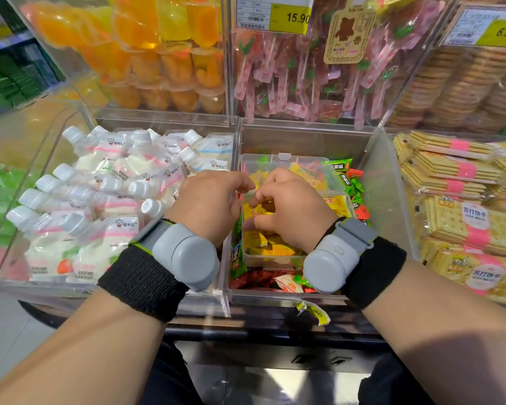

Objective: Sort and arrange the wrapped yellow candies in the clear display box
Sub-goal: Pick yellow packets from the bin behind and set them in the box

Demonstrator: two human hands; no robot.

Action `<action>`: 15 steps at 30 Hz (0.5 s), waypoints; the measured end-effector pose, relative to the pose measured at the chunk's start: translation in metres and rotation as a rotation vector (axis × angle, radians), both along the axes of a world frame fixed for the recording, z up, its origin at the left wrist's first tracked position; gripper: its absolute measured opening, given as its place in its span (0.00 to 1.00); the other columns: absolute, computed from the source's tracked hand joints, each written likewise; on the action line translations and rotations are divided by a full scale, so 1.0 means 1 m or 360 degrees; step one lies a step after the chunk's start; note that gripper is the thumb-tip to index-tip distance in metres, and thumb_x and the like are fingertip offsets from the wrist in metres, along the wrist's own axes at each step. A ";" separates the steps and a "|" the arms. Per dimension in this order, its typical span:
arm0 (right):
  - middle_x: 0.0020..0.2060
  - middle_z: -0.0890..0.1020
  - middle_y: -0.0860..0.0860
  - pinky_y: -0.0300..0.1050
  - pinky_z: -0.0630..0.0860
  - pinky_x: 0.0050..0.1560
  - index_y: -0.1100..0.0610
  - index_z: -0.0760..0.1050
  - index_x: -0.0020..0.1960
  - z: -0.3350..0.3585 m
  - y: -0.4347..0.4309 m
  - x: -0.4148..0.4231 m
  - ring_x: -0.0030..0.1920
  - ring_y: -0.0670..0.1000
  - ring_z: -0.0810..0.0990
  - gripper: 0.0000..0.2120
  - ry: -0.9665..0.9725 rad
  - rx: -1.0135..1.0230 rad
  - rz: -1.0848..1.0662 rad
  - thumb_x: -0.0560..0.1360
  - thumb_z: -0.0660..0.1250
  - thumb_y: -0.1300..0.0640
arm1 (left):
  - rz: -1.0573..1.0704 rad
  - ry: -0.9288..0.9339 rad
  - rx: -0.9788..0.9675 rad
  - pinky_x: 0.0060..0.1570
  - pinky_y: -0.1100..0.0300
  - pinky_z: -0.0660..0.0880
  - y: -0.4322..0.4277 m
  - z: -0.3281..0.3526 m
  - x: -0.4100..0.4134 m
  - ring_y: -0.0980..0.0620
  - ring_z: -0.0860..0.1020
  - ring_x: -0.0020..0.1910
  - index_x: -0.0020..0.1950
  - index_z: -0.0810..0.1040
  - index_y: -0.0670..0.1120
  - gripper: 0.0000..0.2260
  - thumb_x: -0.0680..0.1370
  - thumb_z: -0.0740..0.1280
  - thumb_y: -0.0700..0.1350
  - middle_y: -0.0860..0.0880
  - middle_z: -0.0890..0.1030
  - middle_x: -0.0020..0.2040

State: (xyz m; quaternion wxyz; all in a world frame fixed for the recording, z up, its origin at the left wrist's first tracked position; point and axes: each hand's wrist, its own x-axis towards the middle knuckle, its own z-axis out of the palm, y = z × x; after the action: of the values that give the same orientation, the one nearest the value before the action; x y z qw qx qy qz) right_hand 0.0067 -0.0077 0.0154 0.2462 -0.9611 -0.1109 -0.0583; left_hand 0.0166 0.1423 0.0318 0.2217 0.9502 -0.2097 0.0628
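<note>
Yellow candies [256,213] are heaped inside the clear box [287,159], which sits in the middle bin. One is pinched by the right hand [292,206]; the left hand [209,203] is curled at the box's edge, its grip hidden.

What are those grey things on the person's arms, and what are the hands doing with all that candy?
This picture comes from a camera worn on the person's head, looking down. The grey gadgets are strapped to both wrists over black bands; what they do isn't shown. The left hand and right hand reach into a small clear box of yellow candies. The right hand's fingers seem to pinch one; the left hand's grip is hidden. The box sits on red and green sweets in a shop bin. Pouches with white caps lie on the left, crackers on the right.
</note>
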 end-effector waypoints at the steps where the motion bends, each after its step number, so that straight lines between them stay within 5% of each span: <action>1: 0.45 0.66 0.46 0.38 0.61 0.49 0.54 0.79 0.48 0.000 0.001 0.000 0.51 0.47 0.64 0.19 -0.0007 -0.0037 0.0005 0.62 0.75 0.45 | -0.0010 0.0003 0.0005 0.61 0.50 0.67 0.000 -0.001 0.000 0.47 0.72 0.60 0.58 0.76 0.54 0.15 0.75 0.62 0.40 0.53 0.80 0.56; 8: 0.45 0.65 0.51 0.42 0.62 0.51 0.58 0.79 0.54 -0.002 0.003 -0.006 0.55 0.55 0.67 0.20 -0.0060 -0.0195 0.0041 0.67 0.71 0.47 | -0.0006 -0.0020 0.0055 0.62 0.54 0.60 -0.004 -0.007 -0.002 0.49 0.67 0.62 0.59 0.75 0.55 0.14 0.74 0.63 0.44 0.51 0.78 0.56; 15: 0.53 0.75 0.57 0.41 0.63 0.56 0.58 0.75 0.60 0.003 -0.004 -0.016 0.57 0.56 0.70 0.18 -0.0135 -0.0076 0.0146 0.72 0.68 0.53 | 0.0008 -0.0066 0.0028 0.63 0.54 0.58 -0.005 -0.007 -0.002 0.50 0.65 0.64 0.59 0.74 0.56 0.15 0.74 0.64 0.44 0.52 0.76 0.59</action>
State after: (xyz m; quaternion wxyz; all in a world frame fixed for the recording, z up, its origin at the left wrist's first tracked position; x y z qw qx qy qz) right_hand -0.0092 -0.0112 0.0186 0.2206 -0.9573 -0.1666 -0.0847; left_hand 0.0142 0.1372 0.0245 0.2088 0.9511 -0.2126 0.0813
